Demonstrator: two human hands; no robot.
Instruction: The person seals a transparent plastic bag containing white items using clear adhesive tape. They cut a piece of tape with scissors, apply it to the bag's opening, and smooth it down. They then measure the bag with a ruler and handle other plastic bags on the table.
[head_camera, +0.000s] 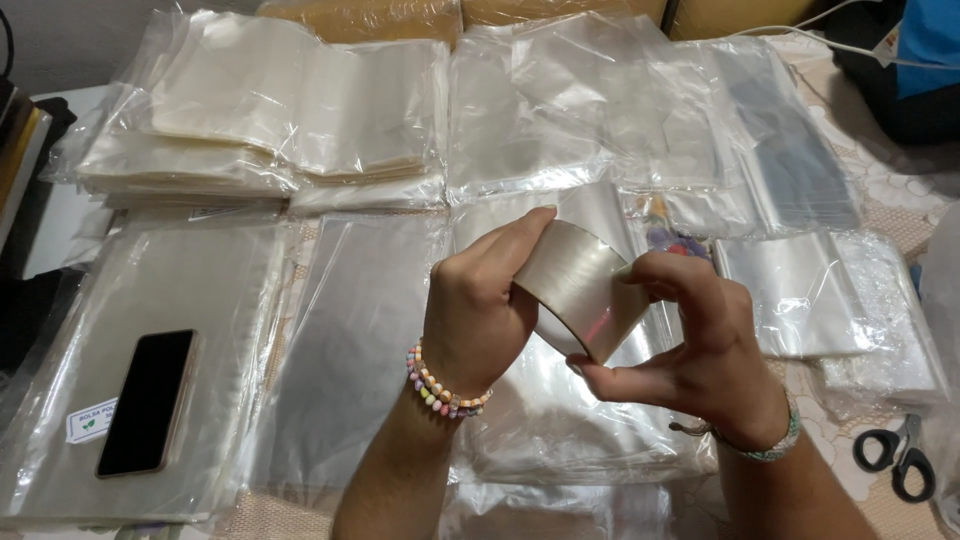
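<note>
Your left hand (478, 305) & right hand (700, 340) both have fingers closed round the tape roll (580, 288), centre frame, over bags (350, 340); phone (148, 402) lower left, scissors (897, 455) lower right.

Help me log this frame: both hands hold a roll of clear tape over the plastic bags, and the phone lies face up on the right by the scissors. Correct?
Not quite. The head view shows the phone on the left, on a bag stack; only the scissors lie right. Left hand and right hand hold the tape roll.
</note>
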